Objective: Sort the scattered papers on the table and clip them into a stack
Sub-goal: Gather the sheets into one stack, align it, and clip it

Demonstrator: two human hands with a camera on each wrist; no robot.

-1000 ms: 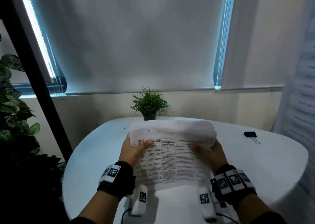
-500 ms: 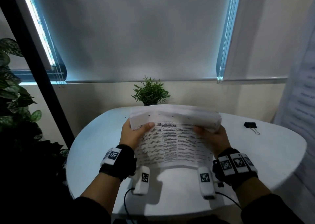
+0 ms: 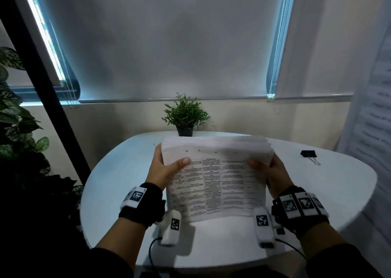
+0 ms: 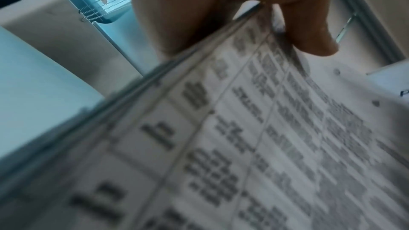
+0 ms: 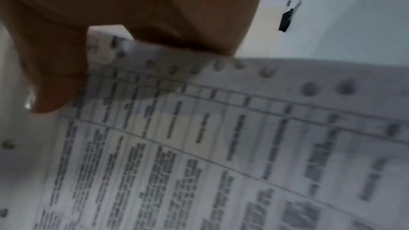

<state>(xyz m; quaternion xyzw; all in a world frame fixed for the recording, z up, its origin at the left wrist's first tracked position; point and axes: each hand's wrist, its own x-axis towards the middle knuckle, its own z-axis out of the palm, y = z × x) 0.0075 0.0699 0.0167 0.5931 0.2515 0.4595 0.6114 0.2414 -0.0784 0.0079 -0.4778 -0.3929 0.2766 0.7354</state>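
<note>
I hold a stack of printed papers [image 3: 215, 178] upright over the round white table [image 3: 317, 193], its top edge curling away from me. My left hand [image 3: 163, 167] grips the left edge, thumb on the front sheet. My right hand [image 3: 268, 169] grips the right edge the same way. The left wrist view shows the thumb [image 4: 309, 32] pressing the printed papers [image 4: 254, 137]; the right wrist view shows the thumb [image 5: 50, 80] on the punched sheets [image 5: 221, 146]. A black binder clip [image 3: 308, 153] lies on the table to the right, also seen as the clip [image 5: 286, 18] past my right hand.
A small potted plant [image 3: 185, 114] stands at the table's far edge, behind the papers. Large leafy plants [image 3: 14, 112] and a dark post [image 3: 42, 70] fill the left side. A printed sheet or banner [image 3: 372, 119] hangs at the right.
The stack has been lifted and tilted more upright between both hands, its lower edge off the table. The grip of both hands is unchanged.
</note>
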